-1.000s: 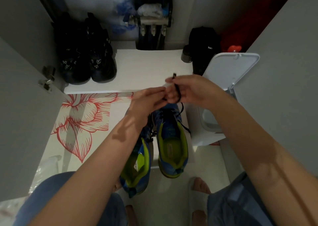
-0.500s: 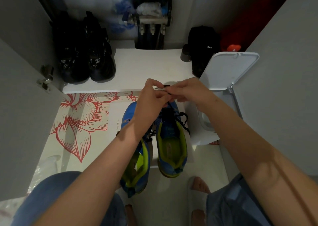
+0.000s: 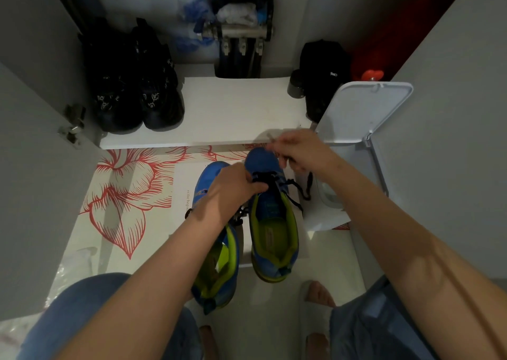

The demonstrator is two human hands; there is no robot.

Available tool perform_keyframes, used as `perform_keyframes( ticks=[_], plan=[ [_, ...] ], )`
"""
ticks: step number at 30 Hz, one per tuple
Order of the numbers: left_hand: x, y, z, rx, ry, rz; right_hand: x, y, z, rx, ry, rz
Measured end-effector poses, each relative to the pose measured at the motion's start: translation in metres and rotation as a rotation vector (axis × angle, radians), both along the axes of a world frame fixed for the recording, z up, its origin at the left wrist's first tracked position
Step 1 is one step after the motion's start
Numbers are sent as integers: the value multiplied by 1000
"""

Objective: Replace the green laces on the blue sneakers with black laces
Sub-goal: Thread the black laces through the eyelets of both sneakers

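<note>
Two blue sneakers with lime-green lining stand side by side on the floor, toes away from me. The right sneaker [image 3: 271, 230] carries a black lace [image 3: 297, 188] through its eyelets, with a loose loop trailing off its right side. My left hand [image 3: 233, 192] grips the right sneaker at the laced front and hides the middle of the left sneaker [image 3: 216, 277]. My right hand [image 3: 297, 151] hovers over the right sneaker's toe, its fingers curled and pinching the black lace. No green lace is visible.
A white bin [image 3: 365, 113] with its lid raised stands just right of the sneakers. Behind them is a low white shelf [image 3: 236, 113] with black boots [image 3: 137, 85] on the left and a black bag [image 3: 322, 77] on the right. My knees and toes frame the near floor.
Both hands have dropped from chest height toward the right sneaker. My left hand went down onto its laced front, and my right hand moved right and lower, drawing the lace out sideways.
</note>
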State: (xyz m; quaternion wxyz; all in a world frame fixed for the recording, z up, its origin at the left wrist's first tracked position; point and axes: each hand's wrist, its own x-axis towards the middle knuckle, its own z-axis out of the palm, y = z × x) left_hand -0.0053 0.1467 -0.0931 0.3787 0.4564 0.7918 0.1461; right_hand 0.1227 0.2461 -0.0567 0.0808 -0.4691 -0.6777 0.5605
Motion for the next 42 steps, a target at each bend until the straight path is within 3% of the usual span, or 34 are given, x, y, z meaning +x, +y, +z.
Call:
perform_keyframes(
  ticks=[3, 7, 9, 10, 11, 13, 15, 20, 28, 34, 39, 41, 42],
  plan=[
    [-5, 0, -6, -100, -107, -42, 0, -12, -12, 73, -364, 394],
    [-14, 2, -11, -140, -259, 104, -4, -18, -20, 235, -442, 586],
    [-16, -4, -7, -115, -219, 17, -5, -21, -23, 311, -481, 627],
    [-18, -8, -4, 56, -132, -101, -6, -24, -25, 348, -511, 649],
    [-23, -9, -2, 394, -46, -274, -7, -26, -26, 395, -548, 667],
    [-30, -13, -7, 853, -25, -692, -11, -30, -29, 500, -608, 674],
    [-37, -11, -8, 878, -5, -900, -13, -32, -30, 560, -624, 675],
    [-36, -12, -6, 985, 142, -933, -17, -37, -32, 604, -640, 681],
    [-35, -13, -1, 1019, 134, -936, -20, -41, -30, 513, -627, 737],
    [-35, -16, 1, 956, 78, -899, -15, -37, -33, 467, -571, 629],
    [-36, -14, 2, 731, -146, -840, -16, -37, -34, 443, -520, 614],
    [-30, -13, 2, 461, -286, -636, -18, -41, -37, 491, -518, 589],
    [-26, -8, -10, 308, -295, -376, -19, -42, -39, 495, -518, 580]
  ],
)
